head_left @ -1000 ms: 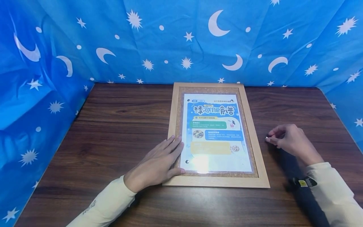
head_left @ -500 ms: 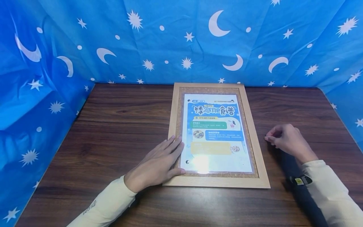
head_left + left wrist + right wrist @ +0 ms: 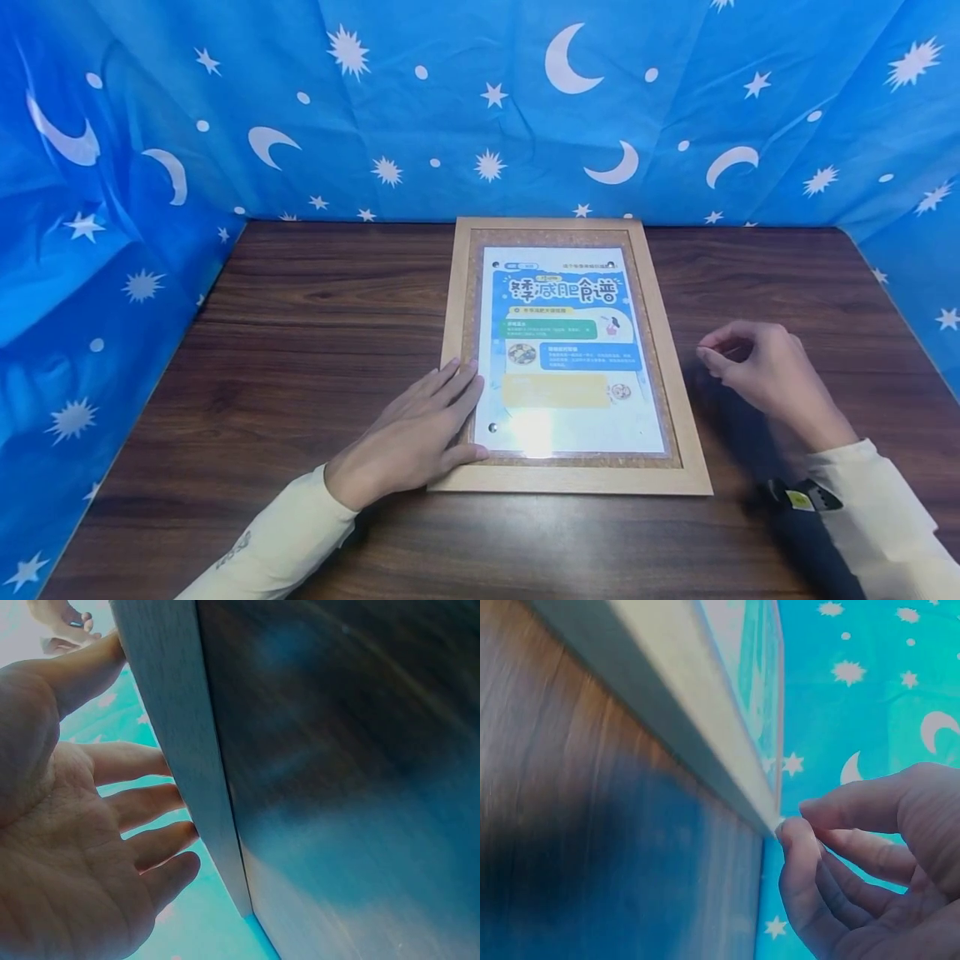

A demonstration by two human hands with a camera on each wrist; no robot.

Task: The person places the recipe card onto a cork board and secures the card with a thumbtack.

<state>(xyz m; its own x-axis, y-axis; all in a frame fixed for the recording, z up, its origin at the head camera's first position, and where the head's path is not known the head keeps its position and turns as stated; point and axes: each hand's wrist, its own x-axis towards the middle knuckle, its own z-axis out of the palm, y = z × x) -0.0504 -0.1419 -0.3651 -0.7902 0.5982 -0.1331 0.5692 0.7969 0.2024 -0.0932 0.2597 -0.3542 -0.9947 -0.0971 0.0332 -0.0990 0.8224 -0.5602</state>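
Observation:
In the head view, a corkboard (image 3: 575, 480) with a pale wood frame lies on the table. On its cork sits a laminated sheet (image 3: 577, 429) printed in blue, green and yellow, with silver thumbtacks at three corners; its lower right corner shows none. My left hand (image 3: 412, 433) rests on the board's lower left side, fingers spread and straight. Just off the board's right edge, my right hand (image 3: 772, 375) holds thumb and index finger together. The right wrist view shows a small pale thumbtack (image 3: 782, 824) pinched at those fingertips, mostly hidden by them.
Dark wood table (image 3: 300, 333) surrounds the board on both sides and in front. A blue curtain (image 3: 420, 117) with moons and stars hangs behind and at the sides, close to the board's far edge. A black wristband (image 3: 802, 498) shows under the right cuff.
My right hand has shifted slightly left and up in the head view, and the shiny speck at its fingertips is hidden there now. The left hand and board have stayed put.

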